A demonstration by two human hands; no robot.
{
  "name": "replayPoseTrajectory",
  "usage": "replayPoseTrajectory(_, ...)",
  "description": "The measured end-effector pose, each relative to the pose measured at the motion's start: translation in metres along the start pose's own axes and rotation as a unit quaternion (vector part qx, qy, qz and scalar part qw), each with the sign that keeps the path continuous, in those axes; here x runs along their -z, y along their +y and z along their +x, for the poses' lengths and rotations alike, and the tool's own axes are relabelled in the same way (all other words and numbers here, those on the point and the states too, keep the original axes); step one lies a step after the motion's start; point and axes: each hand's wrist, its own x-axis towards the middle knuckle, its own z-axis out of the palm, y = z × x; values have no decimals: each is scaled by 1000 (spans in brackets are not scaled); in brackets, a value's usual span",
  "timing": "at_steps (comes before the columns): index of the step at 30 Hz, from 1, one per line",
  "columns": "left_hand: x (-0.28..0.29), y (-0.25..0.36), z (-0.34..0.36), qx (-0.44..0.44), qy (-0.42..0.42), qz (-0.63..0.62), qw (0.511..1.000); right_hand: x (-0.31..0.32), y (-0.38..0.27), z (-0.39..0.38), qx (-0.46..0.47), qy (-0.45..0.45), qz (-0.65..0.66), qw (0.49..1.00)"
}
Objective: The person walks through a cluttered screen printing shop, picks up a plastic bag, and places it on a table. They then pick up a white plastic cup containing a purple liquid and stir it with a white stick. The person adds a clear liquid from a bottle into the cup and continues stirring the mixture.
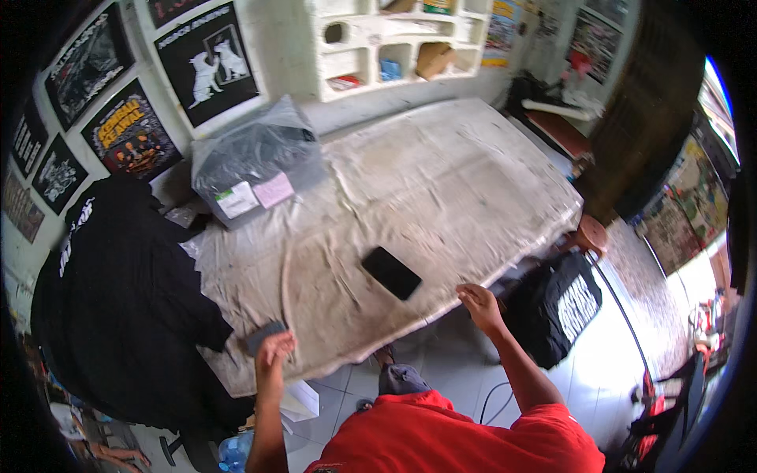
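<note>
Concealment: the fisheye rim darkens the corners, and the lower edge cuts off the wearer's red shirt (pixel 441 437). The left hand (pixel 274 348) covers the right end of a small dark grey object (pixel 262 337) at the near left part of the cloth-covered table (pixel 465 181); the nature of that object cannot be determined. The contents of the box (pixel 256 162) under grey plastic are obscured.

Hands: the left hand is narrow, fingers bent over the object and touching it; whether they grip it or merely rest on it cannot be told. The right hand (pixel 479 304) is part-open, fingers loosely bent, at the table's near edge. It is apart from the black phone (pixel 391 273), which lies flat and dark-faced on the cloth between the two hands, nearer the right.

Markings: the box bears one white label (pixel 237 200) with a green corner and one pink label (pixel 274 190), both too small to read. White lettering shows on the black garment (pixel 118 307) at left and on the black bag (pixel 569 310) at right. A black wall poster (pixel 206 65) carries white lettering above white animal figures; another poster (pixel 132 131) has yellow-orange lettering.
</note>
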Motion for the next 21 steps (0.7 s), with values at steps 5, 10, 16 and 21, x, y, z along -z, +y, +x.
replayPoseTrajectory(5,-27,-103,-148,102,-143,30,984,58,105,-154,-144,26,-124,981)
replayPoseTrajectory(10,60,-330,-345,289,-235,368,852,58,240,-254,-200,-130,-295,925)
replayPoseTrajectory(16,143,-296,-491,597,161,-10,786,68,292,-358,-149,-338,-347,862)
replayPoseTrajectory(21,82,-306,-541,495,196,115,839,132,317,-414,-144,-380,-316,857)
